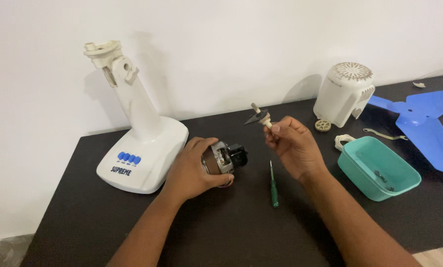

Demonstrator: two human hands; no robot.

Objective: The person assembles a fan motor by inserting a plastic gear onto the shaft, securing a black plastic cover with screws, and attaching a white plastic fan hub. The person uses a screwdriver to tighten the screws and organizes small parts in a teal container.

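Ok, left hand (194,170) is wrapped around the fan motor (222,159), fingers curled over the body, thumb on the near side; motor sits low over the dark table (241,227), can't tell if it's touching the surface, black end facing right. Right hand (292,148) is lifted above the table, thumb + forefinger pinched on a small cream gear part (264,117) w/ a stubby shaft poking up and a dark wedge-shaped piece on its left side; other fingers loosely folded. Green-handled screwdriver (273,184) lies on the table between the two forearms, tip pointing away, not touched. White fan base w/ blue buttons (142,148) stands just left of the left hand. Teal tray (377,168) right of the right hand, a few small dark bits inside. White motor cover (344,94) further back, small cream gear wheel (323,125) at its foot, blue fan blade (424,123) at far right.
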